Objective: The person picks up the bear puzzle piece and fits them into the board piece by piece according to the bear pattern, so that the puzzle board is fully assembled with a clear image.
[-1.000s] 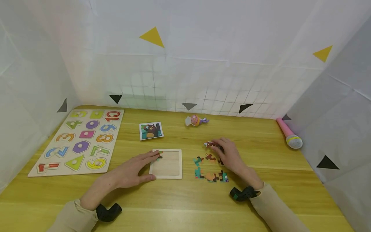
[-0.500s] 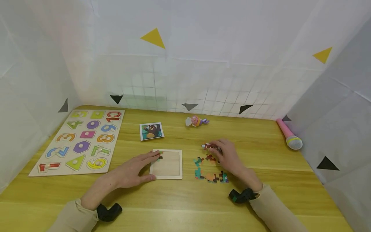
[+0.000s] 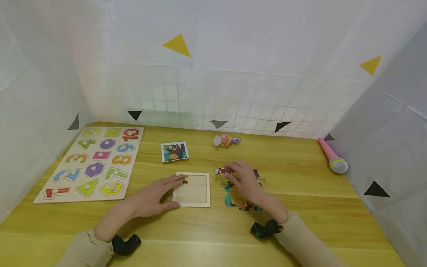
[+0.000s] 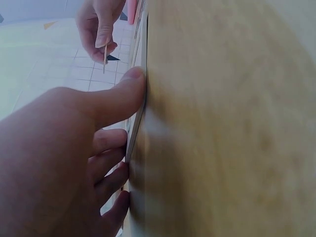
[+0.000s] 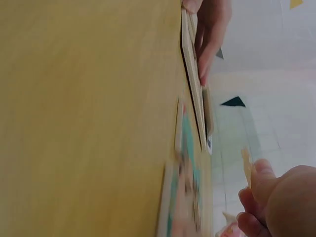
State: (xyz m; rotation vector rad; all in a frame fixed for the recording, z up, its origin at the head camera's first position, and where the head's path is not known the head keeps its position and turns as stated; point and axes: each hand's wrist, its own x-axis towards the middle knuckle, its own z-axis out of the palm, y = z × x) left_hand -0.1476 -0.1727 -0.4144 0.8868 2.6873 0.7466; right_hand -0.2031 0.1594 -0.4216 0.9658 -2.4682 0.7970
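Observation:
A brown-and-white puzzle piece (image 3: 221, 171) is pinched between the thumb and fingers of my right hand (image 3: 247, 182), raised off the table in the right wrist view, where the thin piece (image 5: 246, 165) shows edge-on. My left hand (image 3: 150, 195) lies over the left side of the wooden frame tray (image 3: 207, 190), fingers at its upper left corner and thumb at its lower left. One small piece (image 3: 185, 180) sits in that upper left corner, partly under the fingertips. Loose pieces (image 3: 229, 200) lie below and around my right hand, some hidden by it.
A number and shape board (image 3: 94, 169) lies at the left. Behind the tray is a bear picture card (image 3: 175, 152); a small pink-and-purple toy (image 3: 225, 140) lies by the back wall. A pink microphone (image 3: 333, 155) rests at the right edge.
My right hand has moved left with the pinched piece, from the far side of the loose pieces toward the tray. My left hand stays on the tray.

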